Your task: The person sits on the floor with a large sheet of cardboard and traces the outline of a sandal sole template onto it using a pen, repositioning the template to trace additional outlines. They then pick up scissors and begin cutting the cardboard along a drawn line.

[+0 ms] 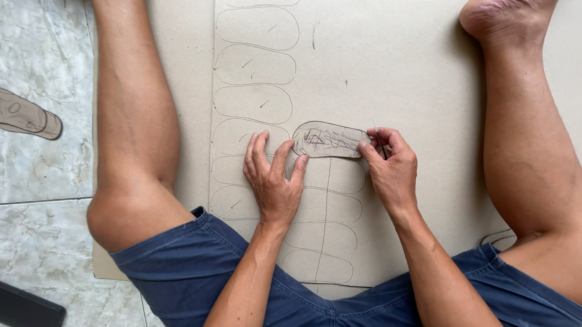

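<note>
While the left hand presses flat the scribbled cardboard template, the right hand pinches a pen at its end; thin, light, stiff card, probably best held by its edges.

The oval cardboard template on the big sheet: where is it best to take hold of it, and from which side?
Probably the free upper long edge of the template, from the far side. It lies flat; the left hand presses its left end, the right hand, holding a thin pen, is at its right end.
</note>
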### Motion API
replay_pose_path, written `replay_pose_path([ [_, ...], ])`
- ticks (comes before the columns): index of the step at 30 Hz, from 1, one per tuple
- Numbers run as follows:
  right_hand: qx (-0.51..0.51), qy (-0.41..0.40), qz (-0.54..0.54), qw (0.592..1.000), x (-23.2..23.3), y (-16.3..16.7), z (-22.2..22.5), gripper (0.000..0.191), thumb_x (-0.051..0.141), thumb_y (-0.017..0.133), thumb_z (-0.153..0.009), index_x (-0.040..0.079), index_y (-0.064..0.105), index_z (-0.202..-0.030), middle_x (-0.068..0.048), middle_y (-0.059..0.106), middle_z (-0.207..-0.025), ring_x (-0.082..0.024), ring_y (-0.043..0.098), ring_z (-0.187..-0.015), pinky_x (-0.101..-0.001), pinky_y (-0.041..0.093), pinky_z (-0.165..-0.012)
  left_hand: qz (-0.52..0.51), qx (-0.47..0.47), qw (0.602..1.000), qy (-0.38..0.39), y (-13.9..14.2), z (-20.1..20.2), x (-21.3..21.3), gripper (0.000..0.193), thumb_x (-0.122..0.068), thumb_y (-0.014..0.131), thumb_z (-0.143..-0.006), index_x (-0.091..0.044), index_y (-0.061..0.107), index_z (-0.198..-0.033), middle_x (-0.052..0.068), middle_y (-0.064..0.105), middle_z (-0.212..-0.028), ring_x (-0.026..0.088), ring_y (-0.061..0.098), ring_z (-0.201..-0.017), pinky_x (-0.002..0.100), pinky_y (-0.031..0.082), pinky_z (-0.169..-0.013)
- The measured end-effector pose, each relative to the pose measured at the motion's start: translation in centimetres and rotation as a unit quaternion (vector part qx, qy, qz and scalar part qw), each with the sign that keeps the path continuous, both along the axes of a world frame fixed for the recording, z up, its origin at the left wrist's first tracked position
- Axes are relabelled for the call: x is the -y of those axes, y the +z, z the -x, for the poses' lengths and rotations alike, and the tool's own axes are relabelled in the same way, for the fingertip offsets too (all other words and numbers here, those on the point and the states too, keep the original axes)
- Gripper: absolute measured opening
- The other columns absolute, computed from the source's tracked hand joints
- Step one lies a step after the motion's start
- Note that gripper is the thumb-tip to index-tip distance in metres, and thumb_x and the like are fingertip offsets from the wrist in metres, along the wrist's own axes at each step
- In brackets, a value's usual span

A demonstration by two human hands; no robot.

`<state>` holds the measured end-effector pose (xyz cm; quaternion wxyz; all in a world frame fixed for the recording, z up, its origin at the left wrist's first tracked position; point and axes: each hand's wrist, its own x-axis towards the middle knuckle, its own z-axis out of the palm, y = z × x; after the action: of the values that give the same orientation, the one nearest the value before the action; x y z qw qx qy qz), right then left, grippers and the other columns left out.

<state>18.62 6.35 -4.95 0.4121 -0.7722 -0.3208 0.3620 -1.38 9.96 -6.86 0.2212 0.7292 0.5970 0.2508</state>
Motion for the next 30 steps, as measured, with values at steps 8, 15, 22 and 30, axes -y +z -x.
replay_pose_path([
  [8,0.136,0.065,0.039,0.988,0.7,1.7,-0.1,0.038,0.011,0.079,-0.085,0.003,0.071,-0.121,-0.005,0.060,-0.109,-0.008,0.051,-0.065,-0.0256,0.050,-0.065,0.007,0.004,1.000,0.005,-0.3,0.0,0.2,0.036,-0.030,0.081,-0.088,-0.017,0.072,-0.121,0.016,0.047,-0.148,0.037,0.035,-0.147,0.055,0.031,-0.118],
  [15,0.123,0.063,0.046,0.989,0.6,1.7,0.3,0.039,0.014,0.079,-0.084,0.004,0.071,-0.122,-0.004,0.059,-0.113,-0.007,0.051,-0.069,-0.0246,0.054,-0.066,0.003,-0.010,1.000,-0.010,-1.2,0.6,0.2,0.036,-0.033,0.080,-0.092,-0.019,0.071,-0.123,0.015,0.044,-0.150,0.036,0.033,-0.148,0.055,0.029,-0.120],
  [22,0.123,0.068,0.061,0.988,0.5,1.7,0.3,0.038,0.014,0.079,-0.085,0.005,0.071,-0.121,-0.004,0.059,-0.112,-0.007,0.052,-0.066,-0.0254,0.054,-0.064,0.008,-0.018,1.000,-0.011,-1.3,0.6,0.2,0.035,-0.035,0.078,-0.093,-0.021,0.071,-0.124,0.015,0.043,-0.150,0.036,0.031,-0.149,0.057,0.027,-0.120],
  [30,0.118,0.069,0.087,0.987,0.6,1.2,0.1,0.037,0.015,0.078,-0.085,0.007,0.071,-0.120,-0.003,0.059,-0.112,-0.007,0.052,-0.065,-0.0254,0.057,-0.064,0.010,-0.012,1.000,-0.015,-1.3,0.7,0.1,0.036,-0.034,0.076,-0.092,-0.017,0.070,-0.124,0.016,0.043,-0.147,0.037,0.030,-0.146,0.058,0.025,-0.118],
])
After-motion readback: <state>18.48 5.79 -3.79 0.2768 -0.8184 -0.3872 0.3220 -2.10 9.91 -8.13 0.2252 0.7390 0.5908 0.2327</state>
